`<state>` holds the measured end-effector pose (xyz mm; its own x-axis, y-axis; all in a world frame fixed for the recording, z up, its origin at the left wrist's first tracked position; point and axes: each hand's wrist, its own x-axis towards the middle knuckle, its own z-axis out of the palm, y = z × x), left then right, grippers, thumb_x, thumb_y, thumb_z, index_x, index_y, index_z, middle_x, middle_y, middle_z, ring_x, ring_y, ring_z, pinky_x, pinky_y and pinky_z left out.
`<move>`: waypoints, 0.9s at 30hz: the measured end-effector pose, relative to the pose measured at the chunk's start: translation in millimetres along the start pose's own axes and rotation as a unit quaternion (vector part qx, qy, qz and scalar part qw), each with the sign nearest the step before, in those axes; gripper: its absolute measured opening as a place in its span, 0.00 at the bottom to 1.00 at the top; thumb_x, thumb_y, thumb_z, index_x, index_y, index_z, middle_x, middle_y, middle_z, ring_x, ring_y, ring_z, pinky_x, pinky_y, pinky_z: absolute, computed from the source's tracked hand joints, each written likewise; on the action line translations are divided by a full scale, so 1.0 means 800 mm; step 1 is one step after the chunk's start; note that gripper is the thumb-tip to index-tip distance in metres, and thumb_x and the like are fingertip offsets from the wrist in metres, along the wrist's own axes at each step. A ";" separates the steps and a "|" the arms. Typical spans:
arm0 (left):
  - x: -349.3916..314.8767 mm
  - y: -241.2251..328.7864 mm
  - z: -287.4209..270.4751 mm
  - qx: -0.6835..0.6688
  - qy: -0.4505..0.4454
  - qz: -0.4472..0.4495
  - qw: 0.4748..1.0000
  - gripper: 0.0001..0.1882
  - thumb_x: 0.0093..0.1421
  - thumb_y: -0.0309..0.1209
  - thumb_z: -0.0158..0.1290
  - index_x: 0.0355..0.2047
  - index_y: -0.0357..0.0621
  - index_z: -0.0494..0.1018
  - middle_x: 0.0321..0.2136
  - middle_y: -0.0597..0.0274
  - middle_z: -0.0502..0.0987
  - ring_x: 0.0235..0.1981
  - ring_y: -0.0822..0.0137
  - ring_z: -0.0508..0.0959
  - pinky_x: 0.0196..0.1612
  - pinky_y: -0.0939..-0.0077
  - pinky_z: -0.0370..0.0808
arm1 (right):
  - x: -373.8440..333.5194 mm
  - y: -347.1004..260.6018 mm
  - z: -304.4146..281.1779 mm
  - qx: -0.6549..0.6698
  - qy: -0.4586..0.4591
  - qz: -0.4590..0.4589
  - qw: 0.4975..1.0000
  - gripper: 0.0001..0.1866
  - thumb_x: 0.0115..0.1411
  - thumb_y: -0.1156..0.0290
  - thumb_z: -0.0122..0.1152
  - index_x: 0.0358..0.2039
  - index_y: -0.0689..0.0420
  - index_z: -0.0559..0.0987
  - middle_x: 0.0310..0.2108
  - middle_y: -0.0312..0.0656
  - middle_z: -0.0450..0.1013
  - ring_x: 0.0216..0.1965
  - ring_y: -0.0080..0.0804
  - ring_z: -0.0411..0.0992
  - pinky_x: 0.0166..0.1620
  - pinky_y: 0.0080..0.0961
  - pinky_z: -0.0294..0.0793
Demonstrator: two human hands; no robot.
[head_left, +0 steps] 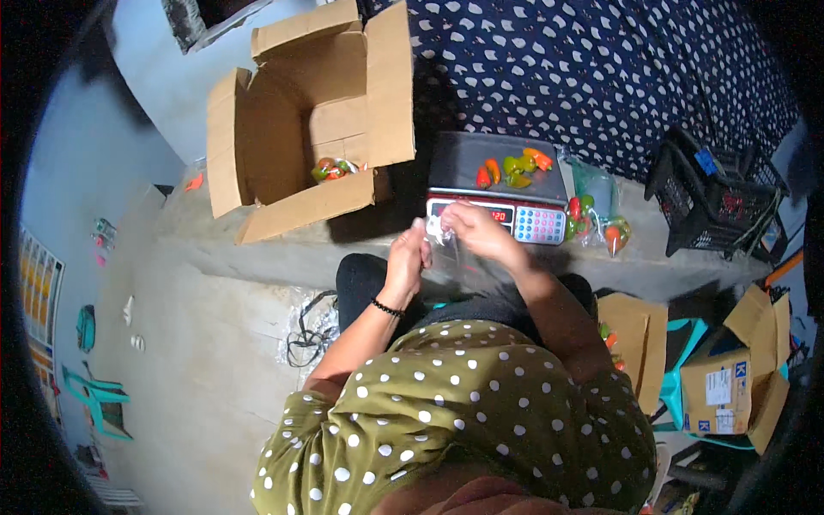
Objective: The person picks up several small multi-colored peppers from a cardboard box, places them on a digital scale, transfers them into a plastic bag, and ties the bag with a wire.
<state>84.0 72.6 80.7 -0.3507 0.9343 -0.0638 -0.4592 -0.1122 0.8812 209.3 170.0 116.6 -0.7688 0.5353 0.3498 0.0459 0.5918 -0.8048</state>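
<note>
A small clear plastic bag [440,233] stretches between my hands, just in front of the scale. My left hand [407,259] is closed, its fingertips at the bag's left edge. The fingers of my right hand [481,233] pinch the bag from the other side and partly cover the display. On the dark platform of the digital scale [455,159] lie several loose peppers: red and orange ones [487,173] and yellow-green ones [518,171]. Beside the scale's right edge sit clear bags of red and green peppers [586,216].
An opened cardboard box [283,129] with bagged peppers [333,169] inside stands left of the scale. A black plastic crate [717,193] sits at the right. More boxes [730,378] and loose peppers [608,340] are at my lower right. Patterned dark cloth [584,69] hangs behind.
</note>
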 end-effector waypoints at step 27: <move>0.021 -0.009 0.020 -0.311 -0.147 -0.191 0.919 0.11 0.61 0.34 0.36 0.36 0.43 0.65 0.13 0.70 0.62 0.15 0.71 0.63 0.15 0.82 0.62 | -0.019 -0.061 0.062 -0.383 0.062 -0.316 0.866 0.05 0.47 0.65 0.53 0.23 0.47 0.78 0.13 0.37 0.66 0.14 0.33 0.66 0.27 0.26 0.69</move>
<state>94.6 94.3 81.2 0.1277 0.9865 -0.1026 -0.9132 0.1573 0.3760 187.3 102.8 127.1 -0.7231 -0.0098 0.6907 0.0866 0.9907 0.1047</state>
